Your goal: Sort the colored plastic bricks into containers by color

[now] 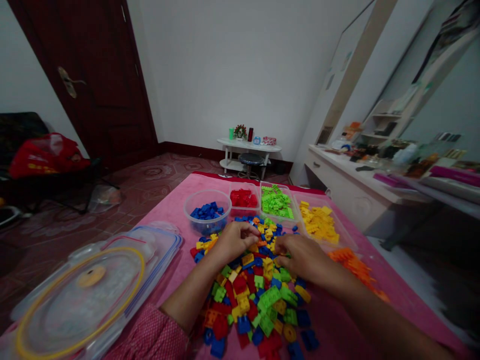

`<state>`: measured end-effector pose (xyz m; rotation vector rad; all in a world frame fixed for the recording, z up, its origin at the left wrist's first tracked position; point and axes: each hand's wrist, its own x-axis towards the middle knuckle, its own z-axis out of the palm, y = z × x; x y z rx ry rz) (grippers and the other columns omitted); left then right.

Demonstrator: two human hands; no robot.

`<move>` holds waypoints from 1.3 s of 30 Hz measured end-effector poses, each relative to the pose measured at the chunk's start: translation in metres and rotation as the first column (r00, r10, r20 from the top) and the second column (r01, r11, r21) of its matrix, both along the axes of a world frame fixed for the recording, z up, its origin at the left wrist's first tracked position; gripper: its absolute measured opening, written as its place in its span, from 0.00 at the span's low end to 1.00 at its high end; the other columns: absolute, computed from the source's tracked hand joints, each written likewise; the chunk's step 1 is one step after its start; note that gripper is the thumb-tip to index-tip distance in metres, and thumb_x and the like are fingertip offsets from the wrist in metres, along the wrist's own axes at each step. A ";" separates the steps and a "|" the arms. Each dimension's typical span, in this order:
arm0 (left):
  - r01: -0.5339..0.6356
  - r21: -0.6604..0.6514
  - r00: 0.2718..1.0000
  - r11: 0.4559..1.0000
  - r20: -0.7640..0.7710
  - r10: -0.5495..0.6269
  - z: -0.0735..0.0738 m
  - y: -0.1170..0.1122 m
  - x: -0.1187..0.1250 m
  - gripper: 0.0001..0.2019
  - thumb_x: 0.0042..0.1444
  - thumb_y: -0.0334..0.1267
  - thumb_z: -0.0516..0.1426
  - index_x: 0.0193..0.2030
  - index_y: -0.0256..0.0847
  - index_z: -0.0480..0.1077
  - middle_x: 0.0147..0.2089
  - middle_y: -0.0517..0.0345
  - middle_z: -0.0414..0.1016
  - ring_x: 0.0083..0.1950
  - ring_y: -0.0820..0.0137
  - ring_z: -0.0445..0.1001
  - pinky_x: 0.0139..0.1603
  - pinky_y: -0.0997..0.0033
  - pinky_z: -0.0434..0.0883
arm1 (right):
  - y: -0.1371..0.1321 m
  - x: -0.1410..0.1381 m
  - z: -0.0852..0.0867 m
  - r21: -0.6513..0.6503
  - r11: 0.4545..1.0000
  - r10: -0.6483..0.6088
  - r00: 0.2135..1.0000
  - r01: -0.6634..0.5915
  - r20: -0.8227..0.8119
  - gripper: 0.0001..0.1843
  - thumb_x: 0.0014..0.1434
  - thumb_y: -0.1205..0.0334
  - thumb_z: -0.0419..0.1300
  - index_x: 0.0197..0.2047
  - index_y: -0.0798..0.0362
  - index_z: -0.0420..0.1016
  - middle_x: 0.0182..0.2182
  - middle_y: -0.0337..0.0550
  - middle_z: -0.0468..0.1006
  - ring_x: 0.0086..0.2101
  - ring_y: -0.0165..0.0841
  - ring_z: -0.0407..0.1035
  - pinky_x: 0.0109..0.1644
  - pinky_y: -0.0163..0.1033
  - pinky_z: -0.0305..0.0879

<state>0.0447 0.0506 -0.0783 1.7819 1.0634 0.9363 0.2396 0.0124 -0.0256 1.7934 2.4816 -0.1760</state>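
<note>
A mixed heap of plastic building bricks (258,295) in blue, red, yellow, green and orange covers the middle of the pink-covered table (172,197). My left hand (237,240) is over the heap's far left part, fingers loosely bent, thumb apart from them, with no brick visible in it. On the heap's right side, my right hand (300,254) has its fingers curled down among the bricks; whatever they grip is hidden. Beyond my hands stand a round tub of blue bricks (207,211) and boxes of red bricks (243,198), green bricks (276,201) and yellow bricks (319,222).
Orange bricks (358,272) lie at the right, beside my right forearm. Clear lids (112,280), one yellow-rimmed, are stacked at the left. A cluttered white dresser (348,175) stands to the right; a small white table (249,146) and stool (251,159) are behind.
</note>
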 end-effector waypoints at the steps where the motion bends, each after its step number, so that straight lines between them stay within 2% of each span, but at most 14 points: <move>1: 0.044 0.008 0.998 0.999 -0.035 -0.043 0.002 -0.002 0.001 0.13 0.48 0.39 0.58 0.38 0.34 0.76 0.31 0.54 0.77 0.30 0.71 0.71 0.30 0.76 0.65 | -0.004 0.000 -0.003 -0.032 0.999 0.014 0.999 -0.015 -0.028 0.11 0.49 0.59 0.61 0.39 0.50 0.73 0.37 0.44 0.77 0.38 0.38 0.70 0.35 0.36 0.54; 4: 0.103 0.074 0.973 0.992 -0.217 -0.085 0.009 -0.009 -0.001 0.12 0.42 0.41 0.63 0.34 0.38 0.77 0.31 0.56 0.77 0.29 0.71 0.70 0.29 0.76 0.63 | -0.012 0.001 -0.013 -0.067 0.998 -0.001 0.997 -0.004 -0.081 0.17 0.47 0.59 0.63 0.42 0.51 0.72 0.39 0.46 0.77 0.40 0.39 0.69 0.35 0.36 0.53; 8: 0.002 0.204 0.893 0.979 -0.442 0.090 0.017 -0.011 -0.010 0.12 0.33 0.40 0.67 0.30 0.44 0.78 0.32 0.58 0.77 0.31 0.69 0.71 0.29 0.75 0.60 | -0.011 0.003 -0.014 -0.045 0.998 -0.057 0.990 0.052 -0.129 0.11 0.48 0.59 0.62 0.36 0.51 0.72 0.34 0.43 0.76 0.36 0.36 0.68 0.33 0.35 0.50; 11: -0.021 0.188 0.857 0.982 -0.502 0.115 0.021 -0.013 -0.014 0.10 0.31 0.38 0.67 0.26 0.46 0.77 0.26 0.60 0.76 0.26 0.70 0.70 0.27 0.75 0.59 | -0.002 0.005 -0.010 0.050 0.993 -0.095 0.983 0.104 -0.156 0.11 0.49 0.57 0.61 0.36 0.52 0.72 0.34 0.44 0.76 0.36 0.37 0.68 0.34 0.36 0.51; 13: -0.029 0.188 0.843 0.982 -0.522 0.125 0.023 -0.016 -0.013 0.06 0.31 0.34 0.66 0.21 0.46 0.76 0.21 0.60 0.75 0.23 0.71 0.68 0.25 0.75 0.58 | 0.006 0.005 -0.013 0.108 0.984 -0.118 0.976 0.139 -0.180 0.10 0.50 0.60 0.59 0.38 0.52 0.72 0.37 0.45 0.77 0.40 0.39 0.68 0.39 0.37 0.54; 18: 0.012 0.174 0.824 0.985 -0.560 0.089 0.030 -0.023 -0.009 0.05 0.36 0.29 0.60 0.18 0.44 0.74 0.19 0.59 0.73 0.20 0.73 0.66 0.23 0.76 0.55 | 0.018 0.002 -0.039 0.062 0.993 -0.078 0.957 0.099 -0.278 0.18 0.51 0.70 0.56 0.46 0.52 0.72 0.48 0.45 0.74 0.50 0.37 0.66 0.51 0.37 0.56; 21: -0.020 0.135 0.856 0.991 -0.510 0.087 0.027 -0.018 -0.011 0.05 0.38 0.30 0.59 0.21 0.43 0.76 0.20 0.59 0.74 0.21 0.73 0.67 0.23 0.76 0.56 | 0.019 0.004 -0.050 0.081 0.988 -0.096 0.941 0.129 -0.323 0.18 0.51 0.70 0.55 0.46 0.54 0.72 0.49 0.47 0.73 0.51 0.37 0.65 0.54 0.39 0.56; 25: -0.084 0.089 0.919 0.993 -0.379 0.111 0.020 -0.009 -0.014 0.07 0.41 0.33 0.58 0.27 0.40 0.78 0.24 0.57 0.77 0.26 0.71 0.71 0.25 0.76 0.60 | 0.016 0.003 -0.042 0.131 0.977 -0.094 0.896 0.166 -0.434 0.16 0.51 0.67 0.56 0.45 0.54 0.73 0.46 0.48 0.75 0.49 0.40 0.67 0.54 0.43 0.58; 27: -0.063 0.029 0.960 0.998 -0.272 0.068 0.020 -0.007 -0.012 0.08 0.44 0.35 0.58 0.29 0.38 0.78 0.26 0.56 0.77 0.27 0.70 0.71 0.26 0.76 0.62 | 0.013 -0.002 -0.032 0.097 0.982 -0.084 0.840 0.160 -0.537 0.16 0.51 0.65 0.57 0.45 0.53 0.74 0.42 0.46 0.77 0.43 0.39 0.70 0.49 0.43 0.63; 29: -0.025 -0.061 0.991 0.998 -0.131 0.017 0.022 -0.008 -0.009 0.09 0.46 0.37 0.58 0.31 0.35 0.77 0.26 0.56 0.76 0.26 0.72 0.70 0.26 0.76 0.62 | 0.008 -0.008 -0.024 -0.004 0.994 -0.085 0.745 0.109 -0.662 0.18 0.52 0.63 0.57 0.48 0.52 0.72 0.38 0.43 0.78 0.33 0.35 0.72 0.38 0.40 0.67; 31: 0.009 -0.157 1.000 0.988 0.012 -0.007 0.024 -0.009 -0.005 0.10 0.46 0.38 0.59 0.34 0.34 0.75 0.23 0.58 0.73 0.23 0.74 0.67 0.25 0.77 0.62 | 0.002 -0.014 -0.019 -0.128 0.991 -0.115 0.629 0.025 -0.768 0.22 0.53 0.62 0.56 0.53 0.51 0.68 0.35 0.42 0.77 0.25 0.31 0.71 0.27 0.35 0.65; 34: 0.036 -0.220 0.986 0.975 0.166 0.001 0.026 -0.012 0.001 0.11 0.45 0.39 0.61 0.33 0.34 0.71 0.20 0.63 0.69 0.21 0.77 0.65 0.24 0.79 0.61 | -0.005 -0.021 -0.016 -0.241 0.968 -0.175 0.501 -0.069 -0.847 0.25 0.54 0.60 0.57 0.56 0.50 0.65 0.29 0.39 0.75 0.22 0.29 0.68 0.21 0.32 0.62; 36: 0.035 -0.221 0.979 0.975 0.203 0.010 0.025 -0.013 0.004 0.12 0.43 0.40 0.63 0.30 0.34 0.69 0.19 0.63 0.69 0.21 0.77 0.65 0.24 0.79 0.61 | -0.008 -0.023 -0.015 -0.248 0.965 -0.181 0.461 -0.089 -0.869 0.23 0.55 0.60 0.57 0.54 0.50 0.66 0.24 0.36 0.72 0.20 0.28 0.67 0.20 0.31 0.62; 39: 0.048 -0.221 0.979 0.974 0.206 -0.001 0.023 -0.014 0.008 0.13 0.43 0.42 0.64 0.27 0.33 0.69 0.20 0.61 0.70 0.22 0.77 0.66 0.25 0.78 0.62 | -0.010 -0.025 -0.014 -0.225 0.972 -0.168 0.460 -0.071 -0.872 0.19 0.55 0.61 0.56 0.50 0.50 0.68 0.22 0.34 0.70 0.19 0.26 0.65 0.20 0.30 0.61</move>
